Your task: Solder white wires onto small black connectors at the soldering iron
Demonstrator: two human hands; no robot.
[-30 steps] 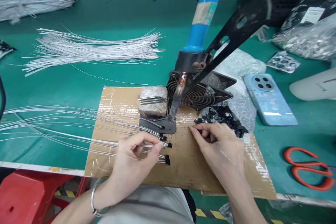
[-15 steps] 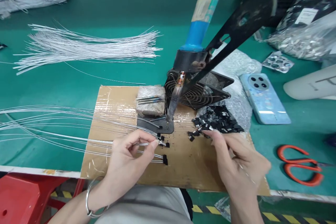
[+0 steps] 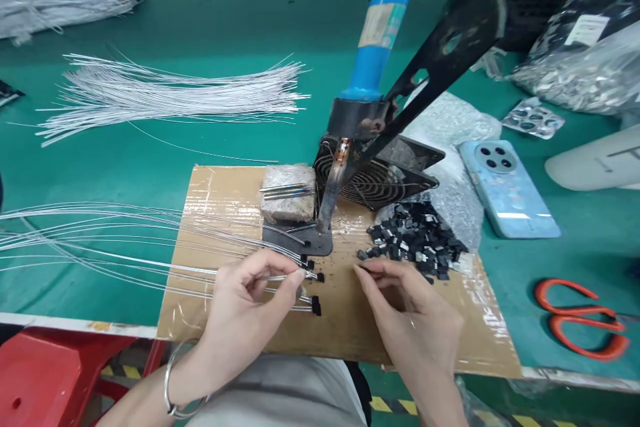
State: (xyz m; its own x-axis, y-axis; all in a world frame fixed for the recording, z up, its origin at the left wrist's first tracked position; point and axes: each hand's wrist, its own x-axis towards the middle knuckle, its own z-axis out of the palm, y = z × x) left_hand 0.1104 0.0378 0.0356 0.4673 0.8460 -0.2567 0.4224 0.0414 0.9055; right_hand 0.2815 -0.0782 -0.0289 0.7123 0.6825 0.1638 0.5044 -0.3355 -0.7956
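My left hand point(image 3: 260, 307) is closed in a pinch on a thin white wire point(image 3: 200, 269), whose tip pokes out just past the thumb and forefinger. More white wires run in from the left under and around this hand; several end in small black connectors point(image 3: 315, 305) lying on the cardboard. My right hand point(image 3: 410, 320) is closed, thumb and forefinger pressed together to the right of those wire ends. A dark speck shows at its fingertips, too small to make out. Just behind it lies a pile of small black pieces point(image 3: 423, 233), some with silvery faces.
A blue-handled hot tool point(image 3: 370, 60) on a black bracket points down over the cardboard point(image 3: 340, 340), with a fan point(image 3: 370, 180) behind it. A white wire bundle point(image 3: 175, 93) lies at the back left. A phone point(image 3: 510, 193) and orange-handled scissors point(image 3: 580, 320) are at the right.
My right hand has moved left, away from the black pile towards the left hand, its fingers now pinched. My left hand keeps its pinch on the wire, nearly still.
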